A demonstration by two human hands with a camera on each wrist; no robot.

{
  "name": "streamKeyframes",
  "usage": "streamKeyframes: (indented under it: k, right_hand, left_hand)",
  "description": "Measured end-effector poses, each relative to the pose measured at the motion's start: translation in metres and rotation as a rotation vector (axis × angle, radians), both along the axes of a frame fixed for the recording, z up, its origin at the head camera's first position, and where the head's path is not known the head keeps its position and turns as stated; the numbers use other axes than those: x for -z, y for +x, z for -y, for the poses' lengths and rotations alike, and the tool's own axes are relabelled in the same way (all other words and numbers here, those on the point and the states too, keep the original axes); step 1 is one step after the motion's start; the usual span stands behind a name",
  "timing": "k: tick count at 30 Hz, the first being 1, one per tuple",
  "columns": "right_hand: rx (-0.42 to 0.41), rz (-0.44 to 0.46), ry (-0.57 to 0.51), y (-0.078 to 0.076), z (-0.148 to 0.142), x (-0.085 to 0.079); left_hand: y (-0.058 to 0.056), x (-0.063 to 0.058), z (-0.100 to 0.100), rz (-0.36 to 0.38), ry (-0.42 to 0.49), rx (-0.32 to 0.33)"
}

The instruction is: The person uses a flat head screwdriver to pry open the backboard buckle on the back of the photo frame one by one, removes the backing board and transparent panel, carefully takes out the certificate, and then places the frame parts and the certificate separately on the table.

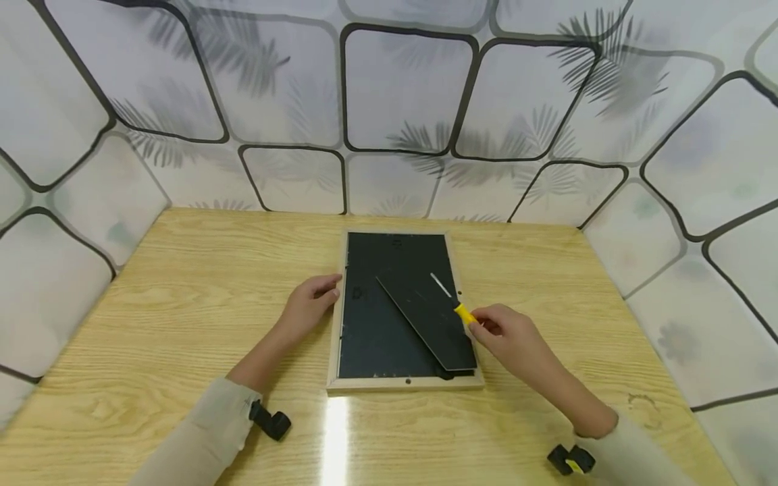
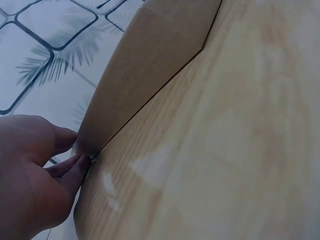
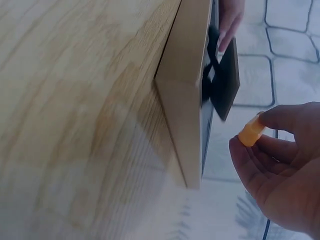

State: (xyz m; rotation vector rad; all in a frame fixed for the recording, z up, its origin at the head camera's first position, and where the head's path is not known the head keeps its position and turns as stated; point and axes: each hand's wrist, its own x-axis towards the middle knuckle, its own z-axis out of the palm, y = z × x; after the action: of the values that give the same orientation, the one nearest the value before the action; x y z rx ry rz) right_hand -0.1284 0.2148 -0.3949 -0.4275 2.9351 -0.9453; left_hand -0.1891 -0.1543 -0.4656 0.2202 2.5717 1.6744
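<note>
A picture frame (image 1: 407, 383) with a pale wooden border and black backing lies face down on the table. On its back, the black easel stand (image 1: 428, 320) slants diagonally, raised off the backing in the right wrist view. My right hand (image 1: 513, 337) pinches the yellow handle of a screwdriver (image 1: 464, 313) between thumb and fingers. The metal shaft points up and left over the stand. At the frame's left side, my left hand (image 1: 310, 304) touches the edge with its fingertips; in the left wrist view the fingertips (image 2: 82, 162) rest by the frame's side.
The wood-grain table (image 1: 200, 304) extends around the frame. Patterned fabric walls (image 1: 401, 94) enclose the back and both sides. Small black wrist cameras (image 1: 270, 420) sit at the sleeve cuffs. A ring-shaped mark (image 1: 643, 403) shows on the table at right.
</note>
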Motion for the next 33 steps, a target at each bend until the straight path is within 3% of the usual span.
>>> streamKeyframes:
  k: [6, 13, 22, 33]
  right_hand:
    - [-0.139, 0.013, 0.044, -0.005, 0.027, 0.003]
    - [-0.326, -0.07, 0.136, -0.013, 0.048, 0.014]
    - [-0.498, -0.168, 0.264, -0.02, 0.064, 0.021]
    - [-0.617, -0.292, 0.246, -0.027, 0.07, 0.022]
  left_hand:
    - [0.006, -0.002, 0.001, 0.008, -0.005, 0.004]
    - [0.011, -0.002, 0.003, 0.003, -0.013, 0.059]
    - [0.018, -0.002, 0.006, 0.033, 0.015, 0.115]
    - [0.032, -0.004, 0.006, 0.101, 0.033, 0.138]
